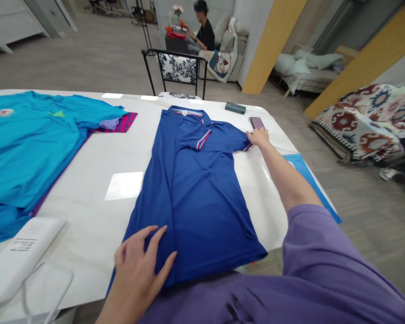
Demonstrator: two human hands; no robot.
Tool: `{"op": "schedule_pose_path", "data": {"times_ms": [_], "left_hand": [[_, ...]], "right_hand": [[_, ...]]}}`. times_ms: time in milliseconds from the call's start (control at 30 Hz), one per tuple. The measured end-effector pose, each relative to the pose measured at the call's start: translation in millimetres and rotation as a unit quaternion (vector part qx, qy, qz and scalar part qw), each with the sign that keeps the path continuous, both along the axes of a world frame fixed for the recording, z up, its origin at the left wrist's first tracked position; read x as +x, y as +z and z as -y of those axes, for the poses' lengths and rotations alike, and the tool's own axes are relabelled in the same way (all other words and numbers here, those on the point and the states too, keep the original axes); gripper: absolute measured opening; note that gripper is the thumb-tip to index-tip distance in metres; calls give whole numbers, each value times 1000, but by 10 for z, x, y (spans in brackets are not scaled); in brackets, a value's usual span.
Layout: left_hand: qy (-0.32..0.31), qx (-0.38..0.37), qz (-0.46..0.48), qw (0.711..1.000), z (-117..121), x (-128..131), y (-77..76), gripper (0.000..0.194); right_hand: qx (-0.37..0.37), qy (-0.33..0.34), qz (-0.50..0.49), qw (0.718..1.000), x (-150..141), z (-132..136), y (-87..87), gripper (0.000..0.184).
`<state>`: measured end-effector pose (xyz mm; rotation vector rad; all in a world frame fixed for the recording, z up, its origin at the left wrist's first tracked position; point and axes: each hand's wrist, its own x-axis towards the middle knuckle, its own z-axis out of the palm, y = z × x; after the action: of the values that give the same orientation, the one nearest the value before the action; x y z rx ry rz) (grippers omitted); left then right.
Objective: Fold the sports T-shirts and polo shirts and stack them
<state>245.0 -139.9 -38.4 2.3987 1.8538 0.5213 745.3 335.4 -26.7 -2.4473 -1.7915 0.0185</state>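
A dark blue polo shirt (205,193) lies on the white table in front of me, its collar at the far end and its hem near my body. Its left side is folded inward, with that striped-cuff sleeve lying across the chest. Spread fingers of my left hand (141,265) rest on the folded edge near the hem. My right hand (259,136) is stretched out to the far right sleeve, its fingers closed on the sleeve's end by the cuff. A phone (256,123) lies just beyond that hand.
Left on the table (87,189) are a stack of shirts, bright blue on top (37,148), and a white device (23,258) with a cable. A dark case (235,108) and a blue sheet (310,182) lie right. Beyond are a chair (177,69) and a seated person (204,31).
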Motion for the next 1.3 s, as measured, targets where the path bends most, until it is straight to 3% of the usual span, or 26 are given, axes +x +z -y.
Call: {"op": "schedule_pose_path", "data": {"times_ms": [133,233,300,333,400,467,533,667,767,833,900,1033,1167,1300], "left_hand": [[-207,-84,59,973,-120,1127,259,43],[-289,-95,19,952,-241,1865,264,69],[-307,-81,-14,948,-292,2144,174,82],[-313,-77,-27,946,-301,2219,118,77],[-330,-73,-43,940,-284,2272,20,48],[-351,-77,-42,932,-241,2246,-22,19],[-359,-92,-31,928,-208,2191,15,10],[-305,-162,50,937,-211,2063,270,17],[-247,-182,147,940,-201,1919,459,25],[-224,-161,197,941,-167,1781,534,35],[-215,-126,237,939,-124,1609,582,45],[-207,-87,295,929,-55,1178,692,39],[-147,-91,323,930,51,674,759,32],[-14,-109,282,953,278,239,611,35]], "right_hand": [[-14,-17,-45,999,219,223,-91,66],[19,-12,-91,996,183,211,-96,54],[51,1,-139,989,160,170,-63,47],[66,8,-172,983,155,151,-37,45],[87,12,-254,963,155,125,33,42],[92,5,-338,937,157,120,132,44],[71,3,-415,907,151,132,261,46],[-20,42,-528,848,96,172,549,45],[-29,67,-568,820,0,179,715,31],[-10,64,-566,822,-94,150,797,23],[31,50,-534,844,-220,85,875,20],[80,50,-508,856,-624,-164,1082,26],[72,98,-509,852,-1336,-573,1304,25],[55,149,-490,857,-2297,-1056,1344,18]]}}
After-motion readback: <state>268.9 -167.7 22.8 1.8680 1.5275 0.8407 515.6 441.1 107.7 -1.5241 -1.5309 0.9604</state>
